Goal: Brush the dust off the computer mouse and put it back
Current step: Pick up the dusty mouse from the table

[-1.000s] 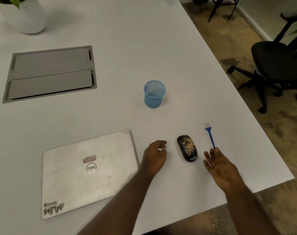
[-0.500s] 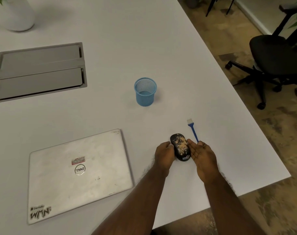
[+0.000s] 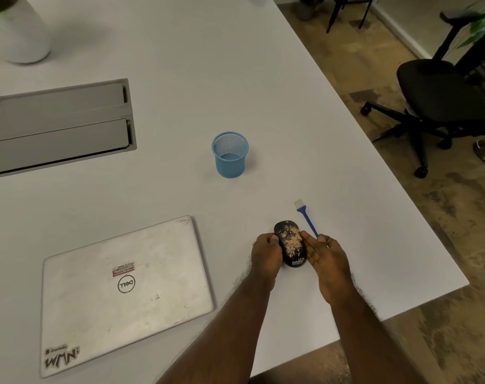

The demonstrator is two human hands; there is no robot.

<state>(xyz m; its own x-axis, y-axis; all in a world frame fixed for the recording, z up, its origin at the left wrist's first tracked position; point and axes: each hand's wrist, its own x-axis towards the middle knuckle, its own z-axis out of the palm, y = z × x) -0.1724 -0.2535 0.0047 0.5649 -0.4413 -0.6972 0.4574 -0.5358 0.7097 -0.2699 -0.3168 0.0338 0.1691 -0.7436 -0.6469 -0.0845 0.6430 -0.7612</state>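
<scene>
A black computer mouse speckled with tan dust sits on the white table near its front right corner. My left hand presses against the mouse's left side, thumb on it. My right hand cups its right side with the fingers against it. A small brush with a blue handle and white bristles lies on the table just behind my right hand; the handle's near end is hidden by my fingers.
A blue mesh cup stands behind the mouse. A closed silver laptop lies to the left. A grey cable hatch and a white plant pot are at the far left. A black office chair stands beyond the table's right edge.
Both hands have closed in from either side and now hold the mouse between them. A second ago they were apart from it, the right one open beside the brush.
</scene>
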